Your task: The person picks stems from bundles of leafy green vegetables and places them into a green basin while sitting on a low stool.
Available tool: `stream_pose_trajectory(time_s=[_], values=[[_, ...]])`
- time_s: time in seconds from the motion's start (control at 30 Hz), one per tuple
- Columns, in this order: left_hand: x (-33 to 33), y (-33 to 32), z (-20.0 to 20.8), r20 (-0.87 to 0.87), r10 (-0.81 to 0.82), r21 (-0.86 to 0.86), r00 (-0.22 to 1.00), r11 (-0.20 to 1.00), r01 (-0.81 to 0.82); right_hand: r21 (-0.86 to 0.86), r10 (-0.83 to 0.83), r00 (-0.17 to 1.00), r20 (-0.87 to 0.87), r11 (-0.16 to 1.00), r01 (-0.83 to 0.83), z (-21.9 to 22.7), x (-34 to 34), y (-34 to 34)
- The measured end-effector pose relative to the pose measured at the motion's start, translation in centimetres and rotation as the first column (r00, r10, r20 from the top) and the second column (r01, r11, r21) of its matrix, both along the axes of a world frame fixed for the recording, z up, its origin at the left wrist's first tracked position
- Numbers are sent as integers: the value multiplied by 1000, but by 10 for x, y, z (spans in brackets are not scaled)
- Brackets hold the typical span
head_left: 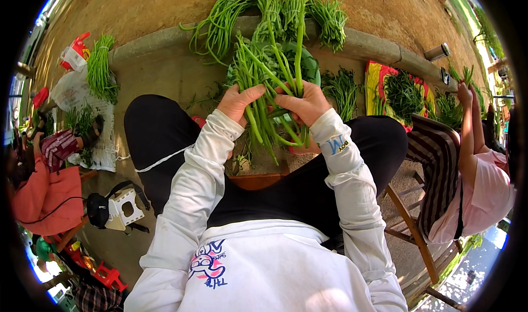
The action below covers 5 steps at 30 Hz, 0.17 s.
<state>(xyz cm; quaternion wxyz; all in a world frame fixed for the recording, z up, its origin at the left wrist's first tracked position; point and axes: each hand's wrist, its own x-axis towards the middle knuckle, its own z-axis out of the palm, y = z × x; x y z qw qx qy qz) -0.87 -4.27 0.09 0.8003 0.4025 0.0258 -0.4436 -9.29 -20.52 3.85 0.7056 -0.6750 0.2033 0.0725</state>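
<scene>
Between my knees, my left hand (237, 104) closes round a bunch of green leafy stems (256, 72), which look like water spinach, with the thumb laid across them. My right hand (309, 104) grips a few thicker water spinach stems (298, 48) that stand up beside the bunch. The cut ends hang below both hands. Behind the bunch is a green basin (312, 69), partly hidden by the greens. A white string (165, 160) lies over my left thigh.
Several tied bundles of greens (328, 23) lie along a concrete curb (368, 45) ahead. Loose greens (341, 92) and a red-yellow sack with leaves (379, 78) are to the right. A co-worker (467, 185) sits at right, others at left. A folding stool (126, 207) stands left.
</scene>
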Motion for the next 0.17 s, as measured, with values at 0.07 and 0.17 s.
stream_pose_trajectory(time_s=[0.07, 0.17], values=[[3, 2, -12, 192, -49, 129, 980, 991, 24, -2, -1, 1000, -10, 1000, 1, 0, 0, -1], [14, 8, -27, 461, -126, 379, 878, 923, -66, -74, -12, 1000, -24, 997, 11, 1, 0, -6]])
